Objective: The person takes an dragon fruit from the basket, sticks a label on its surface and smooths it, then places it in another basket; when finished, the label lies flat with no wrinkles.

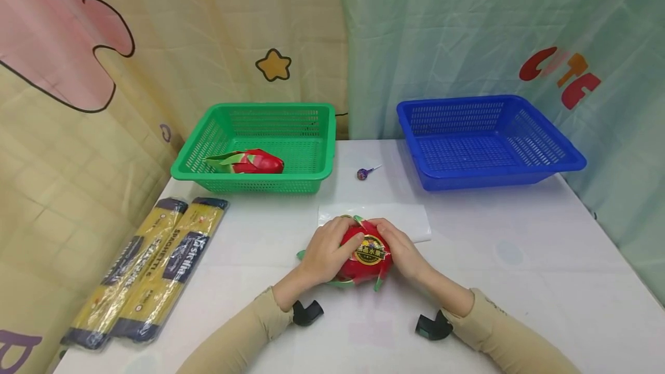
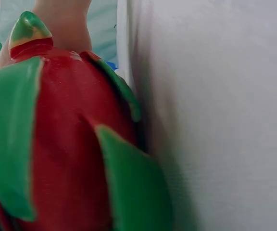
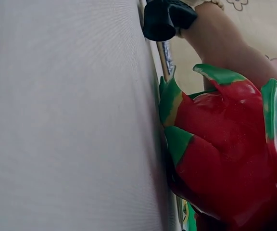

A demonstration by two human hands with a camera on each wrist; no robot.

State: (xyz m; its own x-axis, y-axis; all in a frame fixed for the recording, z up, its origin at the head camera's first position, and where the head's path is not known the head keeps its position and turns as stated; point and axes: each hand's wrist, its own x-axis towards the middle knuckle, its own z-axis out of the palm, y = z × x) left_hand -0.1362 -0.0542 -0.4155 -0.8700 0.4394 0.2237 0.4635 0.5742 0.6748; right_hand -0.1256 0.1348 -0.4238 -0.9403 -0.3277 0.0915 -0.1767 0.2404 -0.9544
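Observation:
Between the two hands, a red dragon fruit (image 1: 363,264) with green leaf tips and a black-and-gold label rests low over the white table. My left hand (image 1: 326,250) grips its left side from above, thumb across the top near the label. On the other side, the fingers of my right hand (image 1: 405,250) curve round the fruit's right flank. Both wrist views show the glossy red skin and green scales close up, in the left one (image 2: 71,130) and the right one, where the dragon fruit (image 3: 225,144) sits beside the tabletop. Part of the fruit is hidden under my left hand.
Behind the hands lies a flat white sheet (image 1: 405,221), with a small lollipop (image 1: 362,174) beyond it. A green basket (image 1: 254,184) holds another dragon fruit (image 1: 260,163); a blue basket (image 1: 499,179) stands back right. Two spaghetti packs (image 1: 171,270) lie along the left edge.

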